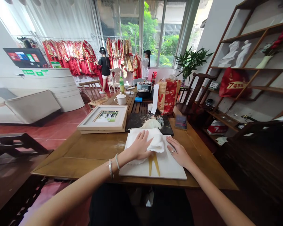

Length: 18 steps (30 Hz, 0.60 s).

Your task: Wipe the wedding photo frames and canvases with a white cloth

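A white board (176, 168) lies flat at the front of the wooden table, with two tan, leg-like tapering shapes (153, 164) on its surface. A bunched white cloth (155, 141) rests on the upper part of the board and hides some of it. My left hand (140, 146) lies on the cloth with its fingers spread, pressing it from above. At the board's right edge, my right hand (178, 152) rests flat with fingers stretched out, a ring on one finger. Just beyond the board is a dark panel with a pale floral design (136, 121).
Stacked picture frames (105, 118) lie to the left, near a white lidded cup (120, 99). A red and tan paper bag (168, 95) stands behind the dark panel, beside a small dark block (180, 122). Two people stand at garment racks in the background.
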Available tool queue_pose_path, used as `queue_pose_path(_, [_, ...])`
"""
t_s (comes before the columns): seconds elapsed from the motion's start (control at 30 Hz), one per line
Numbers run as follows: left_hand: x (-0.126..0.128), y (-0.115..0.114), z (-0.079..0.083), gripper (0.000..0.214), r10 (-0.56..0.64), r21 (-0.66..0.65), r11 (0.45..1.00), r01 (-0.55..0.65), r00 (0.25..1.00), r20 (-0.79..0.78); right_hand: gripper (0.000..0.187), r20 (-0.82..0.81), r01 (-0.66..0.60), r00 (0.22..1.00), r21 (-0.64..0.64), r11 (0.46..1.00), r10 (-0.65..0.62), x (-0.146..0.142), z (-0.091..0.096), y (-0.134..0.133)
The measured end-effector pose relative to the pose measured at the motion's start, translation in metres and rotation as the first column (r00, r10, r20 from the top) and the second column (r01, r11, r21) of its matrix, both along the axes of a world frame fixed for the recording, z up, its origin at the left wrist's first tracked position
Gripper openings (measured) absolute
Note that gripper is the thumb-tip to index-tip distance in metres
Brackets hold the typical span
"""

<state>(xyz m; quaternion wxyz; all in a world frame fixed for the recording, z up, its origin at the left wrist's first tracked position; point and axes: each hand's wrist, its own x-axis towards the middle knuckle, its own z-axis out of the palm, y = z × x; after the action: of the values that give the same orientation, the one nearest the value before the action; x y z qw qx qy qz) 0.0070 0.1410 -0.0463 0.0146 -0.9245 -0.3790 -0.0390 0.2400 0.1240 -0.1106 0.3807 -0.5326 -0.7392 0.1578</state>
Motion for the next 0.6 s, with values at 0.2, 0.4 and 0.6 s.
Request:
queue_pose_path(0.2, [0.007,-0.015,0.003,0.061,-0.014,-0.007,1.0,0.014,0.999,0.031,0.042,0.007,0.006,1.0,0.002,1.0,-0.006,0.0,0.001,0.0])
queue_pose_path(0.4, [0.002,-0.091,0.001,0.085,-0.081,-0.125,0.988,0.089,0.994,0.071,0.044,0.055,0.011,0.998,-0.015,1.0,-0.011,-0.001,0.003,-0.001])
queue_pose_path(0.6, [-0.002,-0.111,0.0,0.088,-0.118,-0.17,0.976,0.135,0.988,0.104,0.04,0.008,0.019,1.0,0.003,1.0,-0.019,-0.001,0.001,0.0])
